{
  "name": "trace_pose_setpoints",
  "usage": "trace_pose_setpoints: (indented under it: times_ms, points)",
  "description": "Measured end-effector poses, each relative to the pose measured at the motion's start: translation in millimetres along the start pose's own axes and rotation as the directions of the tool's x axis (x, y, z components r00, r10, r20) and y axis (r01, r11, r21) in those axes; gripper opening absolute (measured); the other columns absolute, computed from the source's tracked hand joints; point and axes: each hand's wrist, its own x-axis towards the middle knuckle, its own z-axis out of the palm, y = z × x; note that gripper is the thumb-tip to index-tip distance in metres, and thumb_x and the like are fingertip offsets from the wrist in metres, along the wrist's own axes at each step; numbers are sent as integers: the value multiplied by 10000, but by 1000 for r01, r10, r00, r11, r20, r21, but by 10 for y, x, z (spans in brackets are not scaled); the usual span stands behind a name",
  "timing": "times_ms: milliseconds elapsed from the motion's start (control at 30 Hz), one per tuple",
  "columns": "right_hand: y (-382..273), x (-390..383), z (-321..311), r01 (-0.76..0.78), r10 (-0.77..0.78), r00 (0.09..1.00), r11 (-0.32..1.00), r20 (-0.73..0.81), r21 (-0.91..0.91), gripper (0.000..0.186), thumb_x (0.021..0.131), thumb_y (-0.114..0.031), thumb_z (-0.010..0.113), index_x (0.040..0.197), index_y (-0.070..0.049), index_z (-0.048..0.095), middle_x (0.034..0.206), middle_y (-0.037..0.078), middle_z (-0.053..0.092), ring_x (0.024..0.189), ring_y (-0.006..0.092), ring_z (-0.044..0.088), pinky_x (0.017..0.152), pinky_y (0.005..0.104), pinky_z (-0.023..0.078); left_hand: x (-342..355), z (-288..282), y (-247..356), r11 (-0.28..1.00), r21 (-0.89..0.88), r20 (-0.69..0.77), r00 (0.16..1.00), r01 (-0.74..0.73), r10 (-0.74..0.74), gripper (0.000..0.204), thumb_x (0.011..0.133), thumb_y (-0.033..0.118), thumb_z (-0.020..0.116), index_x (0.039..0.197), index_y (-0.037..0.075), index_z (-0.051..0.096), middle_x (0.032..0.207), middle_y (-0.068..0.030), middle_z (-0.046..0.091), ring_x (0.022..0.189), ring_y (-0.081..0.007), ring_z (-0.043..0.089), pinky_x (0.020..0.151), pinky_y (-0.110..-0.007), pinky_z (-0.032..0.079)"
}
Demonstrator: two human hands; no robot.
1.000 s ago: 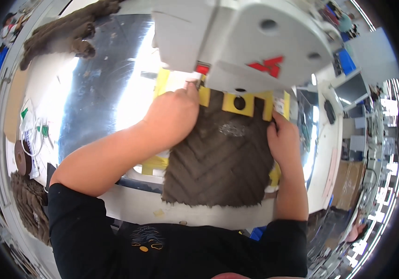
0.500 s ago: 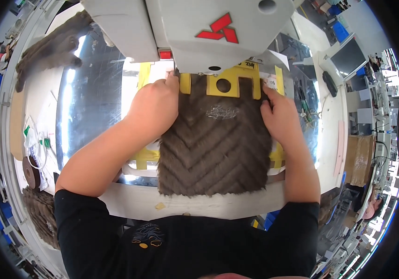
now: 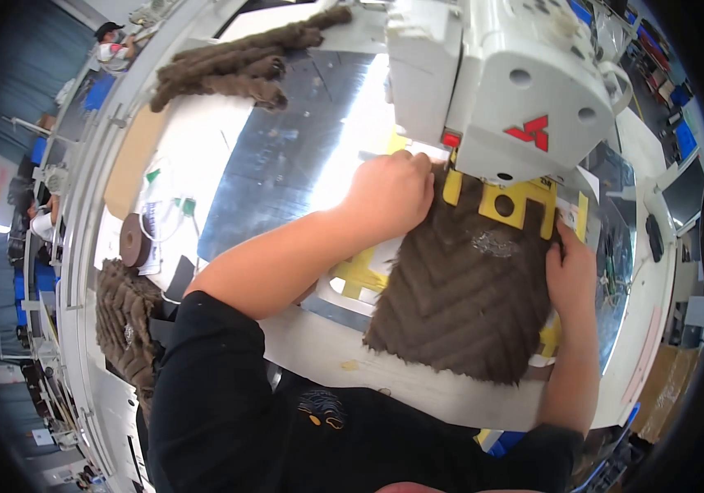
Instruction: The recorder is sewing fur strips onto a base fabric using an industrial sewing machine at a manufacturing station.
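Observation:
A brown plush fur panel with chevron grooves and a patch of light stitching lies beneath the head of a white industrial sewing machine. A yellow clamp plate with a round hole presses on its far edge. My left hand is closed at the panel's far left corner, fingertips partly hidden against the fur. At the far right corner, my right hand has its thumb and bent fingers closed on the edge. Under the panel, a pale template with yellow tape shows at the sides.
Rolled brown fur pieces lie at the far left. Nearer on that side are a roll of brown tape, a white cable and more grooved fur. A shiny metal plate covers the tabletop. Another person is in the background.
The view has swung to the left, so the machine and panel appear farther right and tilted. Both hands keep their places at the panel's corners.

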Motion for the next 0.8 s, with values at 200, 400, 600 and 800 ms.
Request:
trace_pose_setpoints:
  times_ms: [200, 400, 600, 800]
  points:
    - [-67, 6, -28, -48, 47, 999, 997, 19, 54, 399, 902, -101, 594, 1272, 24, 674, 863, 278, 690, 814, 457, 673, 783, 512, 527, 341, -414, -904, 922, 183, -220, 929, 340, -299, 249, 888, 139, 634, 1097, 47, 732, 1105, -207, 686, 1001, -411, 688, 882, -486, 564]
    - [-64, 73, -12, -71, 67, 996, 992, 52, 100, 396, 885, -116, 597, 1247, 15, 687, 920, 278, 708, 904, 460, 687, 826, 516, 534, 269, -769, -2427, 784, 493, -223, 925, 378, -307, 303, 829, 73, 677, 1129, 109, 690, 1208, -162, 627, 1128, -394, 641, 917, -475, 562]
    - [-50, 57, -49, -49, 45, 997, 996, 55, 69, 405, 887, -135, 604, 1268, -25, 685, 952, 261, 722, 921, 454, 687, 855, 528, 539, 34, -857, -2187, 841, 514, -253, 967, 169, -40, 317, 807, 50, 707, 1122, 82, 683, 1054, -144, 684, 1038, -358, 653, 880, -464, 543]
    - [-24, 27, -26, -1, 0, 1000, 999, 11, 51, 422, 889, -139, 606, 1293, -31, 667, 982, 263, 723, 938, 454, 687, 869, 534, 542, -153, -1536, -836, 837, 542, -496, 831, 70, 252, 229, 862, 110, 697, 1075, 30, 666, 1041, -160, 685, 977, -354, 650, 869, -465, 525]
